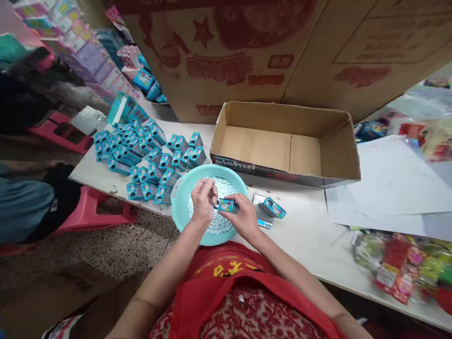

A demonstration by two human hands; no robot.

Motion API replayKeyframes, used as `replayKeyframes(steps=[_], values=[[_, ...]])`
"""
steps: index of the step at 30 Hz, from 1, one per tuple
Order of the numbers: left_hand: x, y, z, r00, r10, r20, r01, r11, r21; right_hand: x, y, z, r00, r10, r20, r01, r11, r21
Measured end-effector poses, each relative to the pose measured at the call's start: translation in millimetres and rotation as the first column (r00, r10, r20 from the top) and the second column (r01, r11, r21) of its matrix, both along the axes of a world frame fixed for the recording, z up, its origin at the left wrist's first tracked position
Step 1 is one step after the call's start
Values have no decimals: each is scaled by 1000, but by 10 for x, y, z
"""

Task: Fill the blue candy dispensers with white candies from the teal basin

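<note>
My right hand (243,216) grips a small teal box (226,205) and holds it over a turquoise bowl (180,197) filled with small white candies (221,225). My left hand (204,200) is pinched at the box's left end, fingers together, with whatever they hold too small to name. Another teal box (271,208) lies on the table just right of my right hand, beside a flat bit of packaging (264,224).
Several teal boxes (148,150) lie in a heap at the left of the white table (307,230). An open cardboard carton (286,141) stands behind the bowl. White sheets (391,183) and colourful packets (406,263) lie at the right. A red stool (92,212) stands at the left.
</note>
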State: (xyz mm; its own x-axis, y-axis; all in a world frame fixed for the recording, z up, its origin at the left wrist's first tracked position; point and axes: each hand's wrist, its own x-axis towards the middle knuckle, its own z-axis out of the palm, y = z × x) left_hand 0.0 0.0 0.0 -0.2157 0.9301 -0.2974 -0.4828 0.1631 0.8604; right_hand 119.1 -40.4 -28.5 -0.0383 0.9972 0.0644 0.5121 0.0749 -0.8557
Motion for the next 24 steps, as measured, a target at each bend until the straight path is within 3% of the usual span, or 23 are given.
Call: replayKeyframes(steps=[3, 8, 11, 14, 16, 18, 20, 22, 24], values=[[35, 0, -39, 1000, -28, -5, 28, 1000, 10, 6, -5, 42, 1000, 1, 16, -1, 1000, 22], [105, -46, -7, 973, -225, 44, 226, 974, -17, 26, -4, -35, 1000, 2, 0, -2, 1000, -26], [2, 10, -27, 995, -101, 6, 101, 995, 14, 100, -45, -3, 998, -41, -41, 42, 999, 0], [-176, 129, -287, 988, 28, -155, -31, 999, -15, 214, -99, 118, 995, -79, -59, 83, 994, 69], [-230, 165, -599, 924, -45, -380, 10, 996, -93, 295, -117, 190, 992, -94, -84, 101, 990, 95], [-172, 122, -939, 733, -230, -641, 164, 973, -162, 367, -116, 228, 985, -129, -113, 139, 986, 88], [-18, 4, -1215, 425, -368, -827, 378, 902, -207, 422, -101, 229, 973, -184, -138, 196, 977, 85], [151, -146, -1373, 115, -397, -911, 546, 791, -276, 450, -79, 204, 967, -210, -146, 225, 970, 97], [230, -276, -1417, -114, -384, -916, 627, 687, -366, 452, -62, 164, 968, -207, -140, 221, 971, 95]])
